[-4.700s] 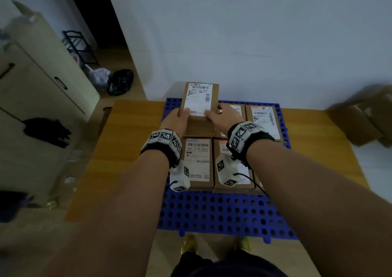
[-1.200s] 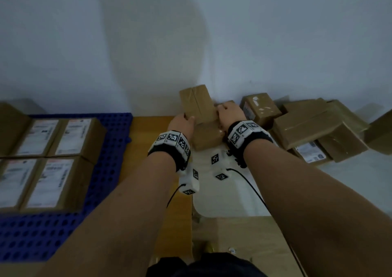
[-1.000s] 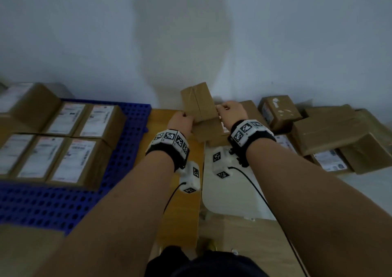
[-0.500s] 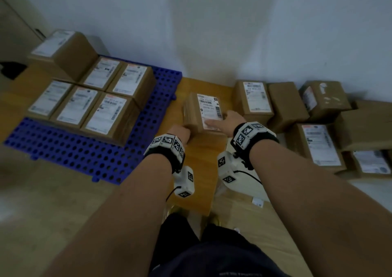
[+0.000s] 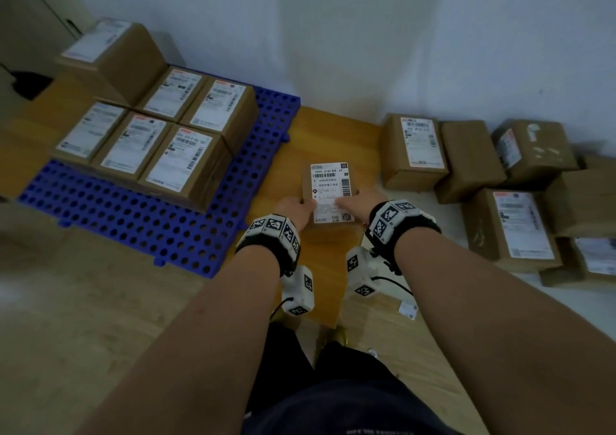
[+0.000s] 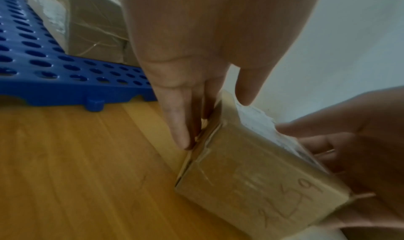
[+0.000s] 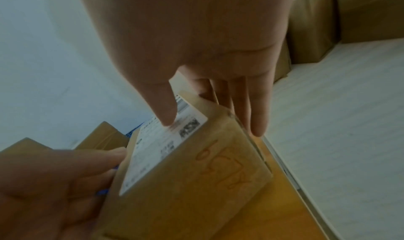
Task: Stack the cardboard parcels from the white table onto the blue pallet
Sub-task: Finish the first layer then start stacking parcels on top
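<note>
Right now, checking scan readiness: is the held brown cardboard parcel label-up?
Yes. The brown cardboard parcel shows its white label on top between left hand and right hand.

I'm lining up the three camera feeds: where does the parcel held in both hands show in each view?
Head: held parcel at centre, label up, above the wooden surface between the blue pallet and the table's parcels.
Left wrist: lower right, left hand on its left side.
Right wrist: lower centre, right hand above it.
Shared landmark: the handwritten marking on its end face, seen in both wrist views.
</note>
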`<state>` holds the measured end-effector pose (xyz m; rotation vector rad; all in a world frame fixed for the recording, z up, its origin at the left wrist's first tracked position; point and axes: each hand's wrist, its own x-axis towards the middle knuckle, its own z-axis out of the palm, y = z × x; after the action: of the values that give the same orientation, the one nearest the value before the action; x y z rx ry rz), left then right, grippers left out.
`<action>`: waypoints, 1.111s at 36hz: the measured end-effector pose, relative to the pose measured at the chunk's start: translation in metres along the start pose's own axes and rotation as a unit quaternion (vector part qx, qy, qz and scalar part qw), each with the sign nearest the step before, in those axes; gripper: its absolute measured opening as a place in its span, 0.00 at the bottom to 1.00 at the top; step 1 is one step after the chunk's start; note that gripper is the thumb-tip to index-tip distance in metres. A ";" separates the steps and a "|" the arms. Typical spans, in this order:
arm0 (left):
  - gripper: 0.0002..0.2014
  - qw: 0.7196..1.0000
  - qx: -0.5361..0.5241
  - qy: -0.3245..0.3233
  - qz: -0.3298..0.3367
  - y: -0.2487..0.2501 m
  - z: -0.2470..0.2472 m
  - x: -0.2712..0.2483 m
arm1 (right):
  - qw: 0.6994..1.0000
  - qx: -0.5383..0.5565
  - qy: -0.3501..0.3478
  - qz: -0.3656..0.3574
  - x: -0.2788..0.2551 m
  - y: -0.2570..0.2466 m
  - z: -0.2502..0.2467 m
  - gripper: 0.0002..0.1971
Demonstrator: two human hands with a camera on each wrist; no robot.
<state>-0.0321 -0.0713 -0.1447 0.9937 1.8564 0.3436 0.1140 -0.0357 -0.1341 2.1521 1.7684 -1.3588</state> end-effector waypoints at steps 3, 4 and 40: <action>0.16 0.999 0.013 0.027 0.028 0.007 -0.011 -0.003 | 0.999 0.005 0.036 -0.023 -0.003 -0.012 -0.006 0.20; 0.15 0.998 0.016 0.037 0.039 0.011 -0.017 -0.005 | 0.998 0.013 0.046 -0.033 -0.003 -0.017 -0.009 0.19; 0.19 0.958 0.136 0.170 0.186 0.016 -0.351 0.100 | 0.961 0.182 0.190 -0.089 0.048 -0.339 0.063 0.19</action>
<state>-0.3433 0.0770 -0.0236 1.5611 2.0544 0.5191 -0.1988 0.0862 -0.0434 2.6572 2.0184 -1.4908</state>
